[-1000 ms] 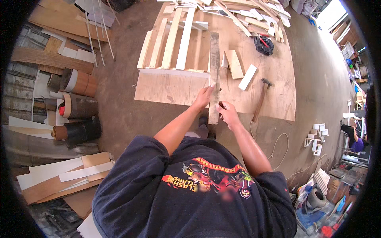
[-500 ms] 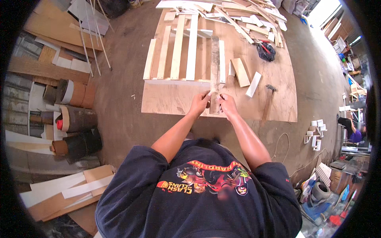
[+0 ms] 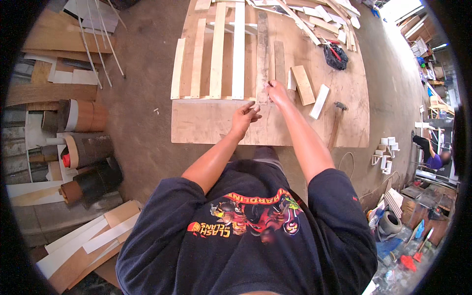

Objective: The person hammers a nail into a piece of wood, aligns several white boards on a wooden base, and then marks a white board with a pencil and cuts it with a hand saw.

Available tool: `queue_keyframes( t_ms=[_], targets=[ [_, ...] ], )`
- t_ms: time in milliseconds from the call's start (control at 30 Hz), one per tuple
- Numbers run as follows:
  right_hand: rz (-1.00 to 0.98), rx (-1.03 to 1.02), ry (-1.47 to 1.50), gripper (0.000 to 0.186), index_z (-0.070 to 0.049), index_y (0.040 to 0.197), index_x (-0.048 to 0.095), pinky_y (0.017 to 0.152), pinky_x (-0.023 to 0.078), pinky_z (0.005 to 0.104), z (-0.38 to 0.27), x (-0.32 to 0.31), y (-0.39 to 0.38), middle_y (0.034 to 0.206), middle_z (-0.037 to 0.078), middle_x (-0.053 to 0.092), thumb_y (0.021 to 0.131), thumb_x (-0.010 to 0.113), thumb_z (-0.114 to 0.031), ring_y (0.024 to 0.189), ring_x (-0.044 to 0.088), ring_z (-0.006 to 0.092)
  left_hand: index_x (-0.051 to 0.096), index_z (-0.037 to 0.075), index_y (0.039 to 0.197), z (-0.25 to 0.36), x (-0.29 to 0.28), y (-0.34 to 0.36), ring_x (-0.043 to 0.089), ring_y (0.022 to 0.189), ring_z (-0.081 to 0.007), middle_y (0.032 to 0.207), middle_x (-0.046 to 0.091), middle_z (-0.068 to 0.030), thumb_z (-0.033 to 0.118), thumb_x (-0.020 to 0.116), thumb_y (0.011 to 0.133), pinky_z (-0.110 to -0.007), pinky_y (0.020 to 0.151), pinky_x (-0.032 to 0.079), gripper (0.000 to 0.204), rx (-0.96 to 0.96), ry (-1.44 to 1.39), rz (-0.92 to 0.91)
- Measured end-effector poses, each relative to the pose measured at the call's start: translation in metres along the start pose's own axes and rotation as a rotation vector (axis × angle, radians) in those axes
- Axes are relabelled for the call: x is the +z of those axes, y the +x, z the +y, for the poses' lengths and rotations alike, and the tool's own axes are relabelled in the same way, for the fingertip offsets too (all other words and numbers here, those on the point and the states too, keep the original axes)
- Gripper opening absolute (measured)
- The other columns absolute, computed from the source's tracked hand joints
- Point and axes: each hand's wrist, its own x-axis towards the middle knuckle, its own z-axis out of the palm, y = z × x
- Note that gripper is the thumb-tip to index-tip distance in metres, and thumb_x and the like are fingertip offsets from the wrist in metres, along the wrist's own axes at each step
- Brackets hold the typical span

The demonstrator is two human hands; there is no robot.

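Both bare hands meet around the near end of a worn grey board [image 3: 262, 54] that points away from the wearer. Left of its near end is the left hand [image 3: 246, 118], palm inward, fingers loosely bent and spread, with nothing visible in its hold; whether a fingertip touches the wood cannot be told. Beside the board's right edge, slightly farther up, is the right hand [image 3: 276, 92], thumb and fingers bent close together; it is unclear whether they grip the edge or only rest against it.

The grey board lies at the right side of a slatted frame [image 3: 216, 61] on a large plywood surface [image 3: 211, 123]. Left of the board run three pale slats and one white slat [image 3: 238, 54], side by side with gaps between, their near ends over a thin rail. Just right of the board is a shorter brown strip [image 3: 279, 61].

Farther right lie a pale block [image 3: 302, 85], a white block [image 3: 320, 101] and a hammer [image 3: 336, 125], its handle toward the near edge. Beyond them sit a black bag [image 3: 336, 59] with something red on top and a heap of offcuts [image 3: 319, 17].

On the brown floor [image 3: 142, 73] to the left are thick rolls [image 3: 93, 145] and stacked boards [image 3: 98, 241]. Near the far right rim, another person [image 3: 433, 160] wears purple. The wearer's T-shirt [image 3: 246, 255] is dark with a colourful print.
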Motion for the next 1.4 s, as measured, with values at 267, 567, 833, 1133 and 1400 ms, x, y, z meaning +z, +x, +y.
queue_keyframes(
  t_ms=[267, 567, 833, 1133, 1400],
  targets=[
    [0.010, -0.023, -0.048, 0.027, 0.004, 0.099, 0.067, 0.052, 0.042, 0.0345, 0.022, 0.017, 0.041, 0.070, 0.004, 0.059, 0.101, 0.061, -0.023, 0.058, 0.051, 0.0137, 0.050, -0.004, 0.145, -0.011, 0.015, 0.025, 0.074, 0.089, -0.0210, 0.114, 0.071, -0.0134, 0.018, 0.075, 0.094, -0.031, 0.078, 0.057, 0.061, 0.017, -0.095, 0.169],
    [0.044, 0.089, 0.001, 0.029, 0.002, 0.100, 0.073, 0.076, 0.051, 0.0456, 0.045, 0.024, 0.049, 0.089, 0.025, 0.072, 0.096, 0.066, -0.026, 0.083, 0.070, 0.0358, 0.054, -0.007, 0.138, -0.020, 0.021, 0.033, 0.074, 0.090, -0.0225, 0.117, 0.069, -0.0156, 0.010, 0.074, 0.093, -0.031, 0.077, 0.059, 0.052, 0.020, -0.153, 0.278],
    [0.093, -0.014, -0.213, 0.029, 0.003, 0.097, 0.072, 0.081, 0.052, 0.0489, 0.033, 0.022, 0.042, 0.093, 0.028, 0.071, 0.094, 0.067, -0.026, 0.091, 0.069, 0.0428, 0.056, -0.010, 0.134, -0.029, 0.026, 0.037, 0.073, 0.091, -0.0239, 0.116, 0.067, -0.0165, 0.007, 0.075, 0.092, -0.031, 0.078, 0.059, 0.049, 0.002, -0.199, 0.323],
    [0.112, 0.005, -0.234, 0.028, 0.002, 0.098, 0.071, 0.084, 0.051, 0.0513, 0.028, 0.026, 0.038, 0.098, 0.027, 0.071, 0.094, 0.066, -0.025, 0.096, 0.068, 0.0435, 0.056, -0.012, 0.133, -0.030, 0.025, 0.039, 0.072, 0.095, -0.0230, 0.115, 0.067, -0.0159, 0.003, 0.074, 0.092, -0.030, 0.083, 0.059, 0.047, 0.026, -0.208, 0.361],
    [0.099, 0.038, -0.253, 0.027, 0.002, 0.101, 0.069, 0.086, 0.051, 0.0516, 0.020, 0.024, 0.033, 0.098, 0.027, 0.071, 0.096, 0.063, -0.024, 0.099, 0.067, 0.0436, 0.057, -0.013, 0.132, -0.031, 0.028, 0.040, 0.071, 0.098, -0.0241, 0.115, 0.067, -0.0163, 0.002, 0.074, 0.092, -0.031, 0.084, 0.059, 0.046, 0.022, -0.200, 0.373]
  ],
)
